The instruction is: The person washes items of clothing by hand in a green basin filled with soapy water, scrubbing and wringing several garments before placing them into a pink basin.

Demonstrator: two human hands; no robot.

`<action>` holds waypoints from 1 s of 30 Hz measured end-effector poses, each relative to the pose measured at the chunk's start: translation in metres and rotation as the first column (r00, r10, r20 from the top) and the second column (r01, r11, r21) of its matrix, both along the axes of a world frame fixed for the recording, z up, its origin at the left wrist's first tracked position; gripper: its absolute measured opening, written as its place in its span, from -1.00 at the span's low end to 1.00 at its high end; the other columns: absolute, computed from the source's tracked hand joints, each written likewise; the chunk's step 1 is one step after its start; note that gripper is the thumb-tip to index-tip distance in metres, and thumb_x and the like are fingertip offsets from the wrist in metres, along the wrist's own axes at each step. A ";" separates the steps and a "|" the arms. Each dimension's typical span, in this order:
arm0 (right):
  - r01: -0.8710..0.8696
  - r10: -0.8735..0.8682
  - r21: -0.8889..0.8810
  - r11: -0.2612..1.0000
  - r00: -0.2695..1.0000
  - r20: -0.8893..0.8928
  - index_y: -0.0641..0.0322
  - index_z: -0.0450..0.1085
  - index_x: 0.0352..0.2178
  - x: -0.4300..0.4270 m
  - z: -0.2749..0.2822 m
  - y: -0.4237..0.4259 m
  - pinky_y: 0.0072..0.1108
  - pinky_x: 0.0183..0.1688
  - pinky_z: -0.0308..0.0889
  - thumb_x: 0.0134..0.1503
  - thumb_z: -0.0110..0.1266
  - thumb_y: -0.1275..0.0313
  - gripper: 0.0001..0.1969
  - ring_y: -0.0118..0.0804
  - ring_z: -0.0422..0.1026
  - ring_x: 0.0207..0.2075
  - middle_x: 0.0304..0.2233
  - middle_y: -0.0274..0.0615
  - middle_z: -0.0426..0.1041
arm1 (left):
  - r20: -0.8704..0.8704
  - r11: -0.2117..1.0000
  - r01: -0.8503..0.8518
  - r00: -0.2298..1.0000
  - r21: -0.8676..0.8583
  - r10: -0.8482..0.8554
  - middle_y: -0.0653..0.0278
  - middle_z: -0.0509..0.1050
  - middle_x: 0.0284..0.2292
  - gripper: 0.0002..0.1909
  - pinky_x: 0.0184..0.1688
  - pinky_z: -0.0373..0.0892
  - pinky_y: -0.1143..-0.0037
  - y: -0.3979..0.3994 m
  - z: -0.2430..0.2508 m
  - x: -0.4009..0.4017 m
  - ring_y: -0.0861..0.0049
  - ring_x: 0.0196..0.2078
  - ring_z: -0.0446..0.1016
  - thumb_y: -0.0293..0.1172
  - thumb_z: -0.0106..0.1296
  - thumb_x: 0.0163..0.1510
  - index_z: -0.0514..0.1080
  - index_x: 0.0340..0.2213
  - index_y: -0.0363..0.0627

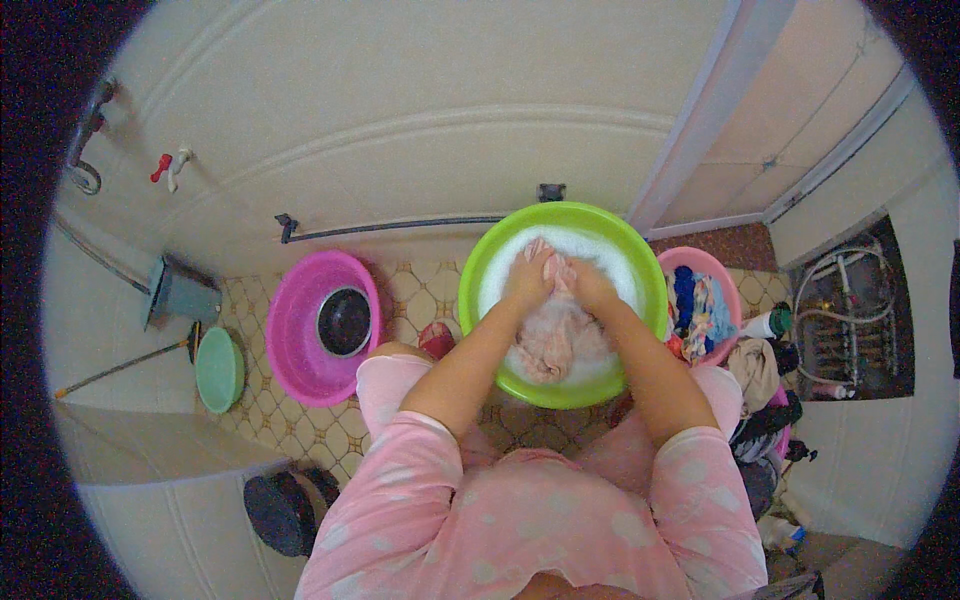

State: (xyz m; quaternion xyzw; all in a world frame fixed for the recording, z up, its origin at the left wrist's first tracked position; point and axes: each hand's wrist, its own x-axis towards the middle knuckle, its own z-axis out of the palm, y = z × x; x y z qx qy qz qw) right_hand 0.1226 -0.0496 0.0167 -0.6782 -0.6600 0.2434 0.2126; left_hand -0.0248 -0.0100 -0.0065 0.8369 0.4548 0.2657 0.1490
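A bright green plastic basin (472,301) stands between my knees, with white suds (497,264) across the water in it. Over the suds, my left hand (531,274) grips a pale pink striped cloth (559,276). My right hand (591,283) holds the same cloth from the other side, a little blurred. The two hands are close together, and a bunched part of the cloth shows between and above them. More wet pink fabric (551,345) lies in the suds nearer to me, between my forearms. My fingertips are partly hidden by the cloth and foam.
Right of the basin, a pink tub (731,289) holds assorted clothes, beside a heap of laundry (754,375) and a white bottle (759,325). Leftward stand a magenta basin (289,337) with a dark round-bottomed bowl (344,321) inside and a mint basin (217,371). A dark pipe (397,226) runs along the wall.
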 end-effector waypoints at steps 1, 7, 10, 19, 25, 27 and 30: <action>-0.006 0.006 -0.001 1.000 1.000 -0.001 0.21 0.24 -0.20 0.000 0.000 -0.001 -0.40 -0.13 0.16 -0.05 -0.11 0.36 -0.67 0.01 0.26 -0.18 -0.23 0.06 0.30 | -0.001 1.000 -0.006 1.000 -0.001 0.006 -0.08 0.16 -0.10 -0.54 -0.06 0.14 0.33 0.001 -0.007 -0.002 0.10 -0.07 0.16 -0.50 -0.19 -0.12 0.17 -0.09 -0.08; 0.149 -0.133 -0.062 0.987 0.968 0.212 0.39 0.23 -0.23 0.010 -0.025 0.011 -0.34 -0.16 0.17 -0.04 -0.12 0.27 -0.60 0.08 0.28 -0.22 -0.31 0.22 0.31 | 0.318 0.983 -0.013 0.945 -0.184 0.072 -0.03 0.28 -0.19 -0.62 -0.11 0.19 0.33 0.019 -0.046 0.005 0.12 -0.17 0.27 -0.35 -0.21 -0.05 0.20 -0.13 -0.08; 0.207 -0.191 0.300 0.931 0.978 -0.083 0.37 0.25 -0.32 -0.005 -0.042 0.011 -0.35 -0.23 0.19 -0.07 -0.06 0.31 -0.66 0.06 0.30 -0.31 -0.37 0.17 0.32 | 0.737 0.655 0.369 0.488 -0.660 0.468 0.07 0.33 -0.23 -0.65 -0.14 0.22 0.37 0.020 -0.041 0.021 0.23 -0.21 0.32 -0.27 -0.18 -0.03 0.23 -0.19 -0.12; -0.125 0.131 0.309 0.943 0.991 0.001 0.27 0.25 -0.52 -0.061 0.034 -0.037 -0.37 -0.41 0.19 -0.11 -0.01 0.40 -0.85 -0.01 0.31 -0.47 -0.52 -0.02 0.33 | 0.566 0.008 0.883 0.294 -0.470 0.770 0.14 0.40 -0.36 -0.55 -0.15 0.26 0.37 0.015 -0.013 0.016 0.32 -0.32 0.38 0.01 -0.19 -0.05 0.32 -0.30 -0.11; -0.094 0.035 0.427 0.900 0.989 0.143 0.28 0.23 -0.57 -0.047 0.045 -0.037 -0.39 -0.42 0.19 -0.05 -0.08 0.37 -0.83 -0.06 0.31 -0.48 -0.54 -0.02 0.33 | 0.584 0.162 0.814 0.245 -0.557 0.774 0.21 0.40 -0.47 -0.65 -0.34 0.30 0.40 -0.018 0.010 0.028 0.39 -0.40 0.36 -0.02 -0.24 -0.01 0.32 -0.44 -0.05; -0.076 -0.053 0.410 0.909 0.954 0.294 0.29 0.24 -0.57 -0.034 0.051 -0.030 -0.39 -0.41 0.20 -0.03 -0.11 0.35 -0.81 -0.06 0.31 -0.49 -0.54 -0.01 0.33 | 0.559 0.163 0.784 0.263 -0.599 0.786 0.26 0.39 -0.54 -0.66 -0.45 0.31 0.42 -0.030 0.034 0.030 0.44 -0.47 0.35 -0.02 -0.26 0.01 0.31 -0.48 -0.04; 0.369 -0.321 0.034 0.929 0.846 -0.426 0.33 0.28 -0.50 -0.011 0.035 -0.014 -0.44 -0.34 0.23 0.03 -0.18 0.27 -0.72 -0.13 0.34 -0.42 -0.50 -0.01 0.35 | 0.547 0.130 0.761 0.325 -0.636 0.772 0.29 0.35 -0.55 -0.70 -0.41 0.29 0.49 -0.033 0.058 0.028 0.50 -0.43 0.31 -0.08 -0.27 0.03 0.28 -0.51 -0.03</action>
